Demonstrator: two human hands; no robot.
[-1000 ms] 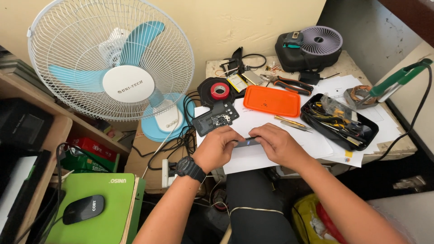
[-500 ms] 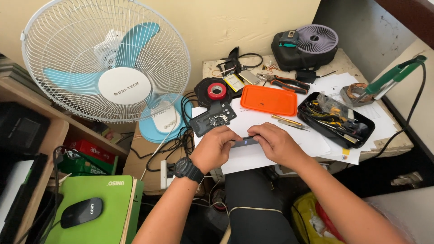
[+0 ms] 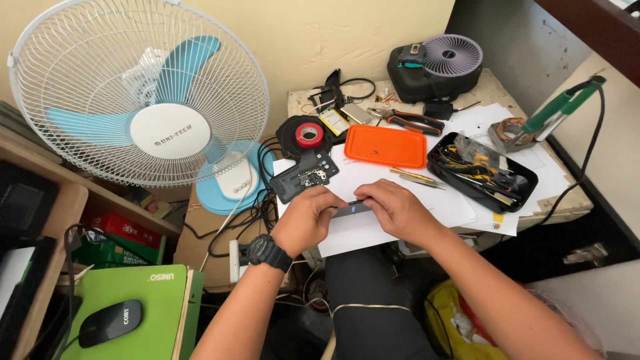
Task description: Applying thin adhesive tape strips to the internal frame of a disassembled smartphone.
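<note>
My left hand [image 3: 307,220] and my right hand [image 3: 395,208] both grip a small dark flat phone part [image 3: 351,209] between their fingertips, just above white paper sheets [image 3: 373,230] on the table's front edge. A black watch [image 3: 268,252] is on my left wrist. An opened phone body [image 3: 304,175] with exposed circuitry lies right behind my left hand. Metal tweezers [image 3: 417,178] lie just beyond my right hand.
An orange tray [image 3: 386,146], a red tape roll [image 3: 309,135], pliers [image 3: 413,122], a black tray of tools [image 3: 481,171], a small dark fan [image 3: 437,65] and a green-handled soldering iron [image 3: 557,110] crowd the table. A large white standing fan [image 3: 143,107] is left, with a mouse [image 3: 110,323] on a green box.
Both hands stay on the small part in the same place on the paper. The view has shifted slightly; nothing else has moved.
</note>
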